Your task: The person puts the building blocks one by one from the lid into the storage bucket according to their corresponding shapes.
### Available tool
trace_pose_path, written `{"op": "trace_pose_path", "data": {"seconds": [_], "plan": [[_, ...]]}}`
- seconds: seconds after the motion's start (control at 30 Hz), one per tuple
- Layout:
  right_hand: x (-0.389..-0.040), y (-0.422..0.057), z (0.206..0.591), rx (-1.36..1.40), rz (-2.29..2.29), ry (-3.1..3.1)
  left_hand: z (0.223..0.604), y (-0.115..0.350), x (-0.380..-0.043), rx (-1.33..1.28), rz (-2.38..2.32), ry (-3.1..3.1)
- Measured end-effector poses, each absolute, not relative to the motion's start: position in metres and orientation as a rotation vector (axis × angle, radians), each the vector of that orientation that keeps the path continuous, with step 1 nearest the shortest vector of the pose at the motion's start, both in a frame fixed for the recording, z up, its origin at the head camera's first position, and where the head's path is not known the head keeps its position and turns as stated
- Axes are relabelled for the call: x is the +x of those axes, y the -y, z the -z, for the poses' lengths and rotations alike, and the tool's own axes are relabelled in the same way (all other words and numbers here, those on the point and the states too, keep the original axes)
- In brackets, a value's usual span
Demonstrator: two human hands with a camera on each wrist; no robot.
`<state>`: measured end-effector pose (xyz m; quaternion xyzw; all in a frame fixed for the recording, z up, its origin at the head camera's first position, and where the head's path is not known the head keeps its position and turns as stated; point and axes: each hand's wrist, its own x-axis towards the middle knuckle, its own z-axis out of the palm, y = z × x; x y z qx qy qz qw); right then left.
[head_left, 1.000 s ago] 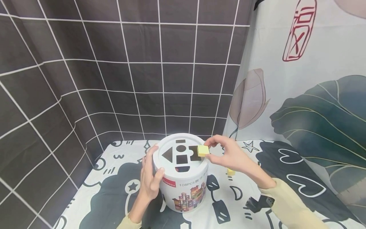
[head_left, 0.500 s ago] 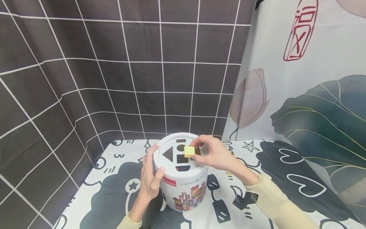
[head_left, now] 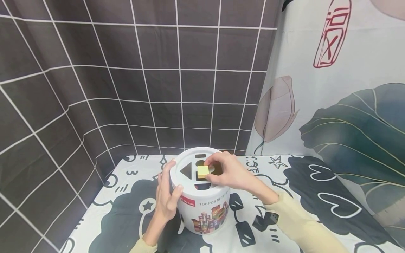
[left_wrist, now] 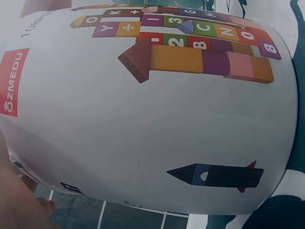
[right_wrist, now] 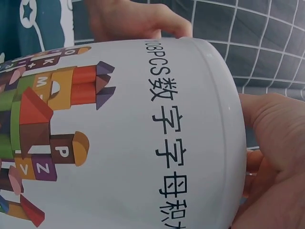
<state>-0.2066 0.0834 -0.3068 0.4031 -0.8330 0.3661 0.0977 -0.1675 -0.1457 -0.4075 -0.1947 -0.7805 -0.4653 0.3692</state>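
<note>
A white bucket printed with building blocks stands upright. Its white lid has cut-outs, among them a triangle, circle, square and several others. The left hand holds the bucket's left side, thumb at the front of the rim and fingers along the left edge. Between thumb and index finger, the right hand pinches a small yellow block over the square cut-out, partly covering it. Whether the block touches the lid cannot be told. Neither wrist view shows the block; the right wrist view shows the bucket wall close up.
A black-and-white patterned cloth covers the table. Behind it hangs a dark grid-patterned curtain, with a white floral cloth at the right. A small black device sits at the right wrist.
The right hand has carried the yellow block leftward, from the lid's right side to above the square cut-out. The left hand and bucket have stayed put. Another yellow block on the cloth is now hidden.
</note>
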Motion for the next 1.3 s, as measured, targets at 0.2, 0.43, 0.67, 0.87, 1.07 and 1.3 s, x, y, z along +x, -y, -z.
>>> {"op": "trace_pose_path", "data": {"seconds": [0.2, 0.43, 0.67, 0.87, 1.07, 1.3], "plan": [[-0.208, -0.081, 0.308, 1.224, -1.043, 2.449, 0.408, 0.146, -0.168, -0.494, 1.207, 2.007], [-0.206, -0.083, 0.307, 1.253, -1.048, 2.436, 0.407, 0.145, -0.166, -0.489, 1.214, 1.993], [-0.21, -0.105, 0.306, 1.112, -1.169, 2.391, 0.408, 0.145, -0.168, -0.498, 1.195, 1.98], [-0.219, -0.143, 0.315, 0.95, -1.2, 2.4, 0.407, 0.145, -0.169, -0.497, 1.187, 1.977], [-0.224, -0.18, 0.336, 0.785, -1.169, 2.503, 0.408, 0.146, -0.169, -0.503, 1.182, 1.972], [-0.225, -0.214, 0.369, 0.657, -1.187, 2.581, 0.408, 0.145, -0.168, -0.504, 1.189, 1.981]]}}
